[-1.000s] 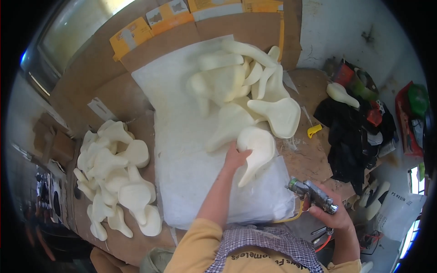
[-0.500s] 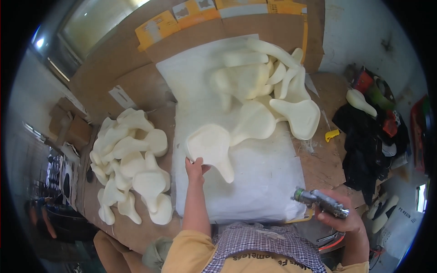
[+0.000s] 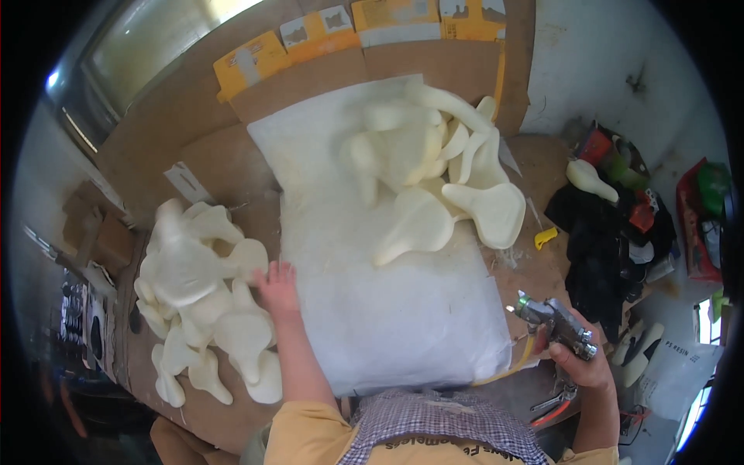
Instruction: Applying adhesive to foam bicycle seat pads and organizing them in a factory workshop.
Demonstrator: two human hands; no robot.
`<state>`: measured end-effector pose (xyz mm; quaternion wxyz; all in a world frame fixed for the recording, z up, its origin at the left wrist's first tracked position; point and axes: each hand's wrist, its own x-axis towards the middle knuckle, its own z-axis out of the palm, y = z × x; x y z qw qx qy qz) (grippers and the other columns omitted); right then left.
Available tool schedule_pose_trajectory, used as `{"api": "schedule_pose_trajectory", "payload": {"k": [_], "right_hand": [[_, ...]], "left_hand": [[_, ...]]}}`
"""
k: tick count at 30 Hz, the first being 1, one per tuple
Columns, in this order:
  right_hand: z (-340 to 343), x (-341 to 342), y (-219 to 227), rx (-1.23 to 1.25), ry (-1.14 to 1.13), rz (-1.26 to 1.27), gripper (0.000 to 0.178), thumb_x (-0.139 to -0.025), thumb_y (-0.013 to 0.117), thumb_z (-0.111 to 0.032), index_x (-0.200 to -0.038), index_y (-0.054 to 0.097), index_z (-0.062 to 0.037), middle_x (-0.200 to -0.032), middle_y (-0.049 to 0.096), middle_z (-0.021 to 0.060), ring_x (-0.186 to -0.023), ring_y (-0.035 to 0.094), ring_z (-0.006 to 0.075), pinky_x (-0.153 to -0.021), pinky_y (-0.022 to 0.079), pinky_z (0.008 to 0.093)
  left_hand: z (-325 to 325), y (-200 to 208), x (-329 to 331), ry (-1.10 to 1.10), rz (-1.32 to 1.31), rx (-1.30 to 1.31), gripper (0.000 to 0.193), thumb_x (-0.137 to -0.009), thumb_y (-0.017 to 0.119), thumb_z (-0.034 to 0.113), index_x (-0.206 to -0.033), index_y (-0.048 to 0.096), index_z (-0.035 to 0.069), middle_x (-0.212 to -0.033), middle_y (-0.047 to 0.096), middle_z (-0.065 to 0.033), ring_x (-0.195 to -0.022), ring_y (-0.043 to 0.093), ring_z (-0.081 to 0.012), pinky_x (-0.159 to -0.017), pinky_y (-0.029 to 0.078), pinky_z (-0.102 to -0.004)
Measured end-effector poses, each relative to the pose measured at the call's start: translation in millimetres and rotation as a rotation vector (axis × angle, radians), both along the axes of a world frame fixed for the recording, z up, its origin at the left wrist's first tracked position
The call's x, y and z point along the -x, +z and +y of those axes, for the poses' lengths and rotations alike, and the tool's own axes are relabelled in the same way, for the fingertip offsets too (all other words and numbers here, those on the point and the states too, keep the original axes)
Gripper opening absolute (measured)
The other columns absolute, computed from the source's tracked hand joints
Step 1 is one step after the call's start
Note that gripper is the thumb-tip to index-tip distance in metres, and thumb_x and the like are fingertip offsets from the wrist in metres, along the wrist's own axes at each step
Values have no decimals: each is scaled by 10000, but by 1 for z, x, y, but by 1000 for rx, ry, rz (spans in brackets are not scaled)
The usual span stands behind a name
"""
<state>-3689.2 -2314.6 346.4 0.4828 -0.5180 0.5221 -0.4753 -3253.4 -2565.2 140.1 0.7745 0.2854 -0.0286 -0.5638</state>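
My right hand (image 3: 583,358) is wrapped round a metal spray gun (image 3: 559,329), its nozzle towards the white sheet. My left hand (image 3: 279,291) is empty, fingers spread, at the right edge of a left-hand pile of cream, saddle-shaped foam pads. Atop that pile lies a broad saddle pad (image 3: 182,267), its narrow end pointing away from me. On the white sheet (image 3: 403,325), a second heap of cream saddle pads (image 3: 399,147) fills the far right part. Two pads rest at its near side, one saddle pad (image 3: 418,225) beside another saddle pad (image 3: 496,213).
Upright cardboard (image 3: 325,81) with yellow strips stands behind the sheet. To the right are a yellow object (image 3: 545,238), a black cloth (image 3: 585,267) and a lone cream saddle pad (image 3: 591,180). A red hose (image 3: 554,417) hangs near my right forearm. A white printed sack (image 3: 670,380) stands lower right.
My left hand has moved left from the sheet to the left-hand pile and let go of the saddle pad, which now lies on top there. The spray gun stays in my right hand.
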Motion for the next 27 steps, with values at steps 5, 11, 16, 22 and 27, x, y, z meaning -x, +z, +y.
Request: {"api": "schedule_pose_trajectory", "payload": {"k": [5, 11, 16, 22, 27], "right_hand": [[-3, 55, 25, -120, -43, 333, 509, -765, 641, -121, -1225, 458, -5, -865, 591, 66, -762, 570, 127, -704, 474, 274], [-13, 135, 92, 168, -484, 573, 492, -825, 550, -226, -1246, 434, 0, -870, 573, 80, -754, 565, 157, -694, 461, 274], [-66, 155, 68, 441, -503, 478, 443, -869, 456, -267, -1207, 441, 19, -861, 551, 76, -764, 518, 145, -732, 405, 285], [-122, 110, -27, 56, 12, 138, 523, -794, 624, -251, -1217, 461, 10, -778, 560, 38, -706, 526, 93, -637, 438, 232], [-106, 62, -52, -177, 283, 88, 508, -771, 650, -58, -1239, 456, -15, -848, 590, 56, -754, 558, 117, -686, 464, 270]], "left_hand": [[-36, -97, 110, -406, -1457, -96, 773, -678, 713, 171, -1333, 310, 92, -1229, 447, -132, -1131, 421, -317, -974, 338, -420], [-35, -129, 183, -288, -2014, -293, 669, -621, 710, 162, -1219, 422, 81, -1104, 458, -145, -1025, 476, -307, -896, 405, -368], [-11, -62, 182, -175, -2000, -97, 514, -589, 712, 183, -1058, 532, 73, -982, 492, -118, -907, 523, -276, -792, 456, -364], [11, 87, 149, -80, -1971, -58, 347, -557, 683, 223, -853, 628, 50, -822, 540, -120, -793, 561, -297, -698, 472, -364], [-19, 61, 113, -356, -1890, -447, 383, -599, 700, 310, -854, 660, 28, -934, 589, -154, -872, 578, -292, -768, 467, -371]]}}
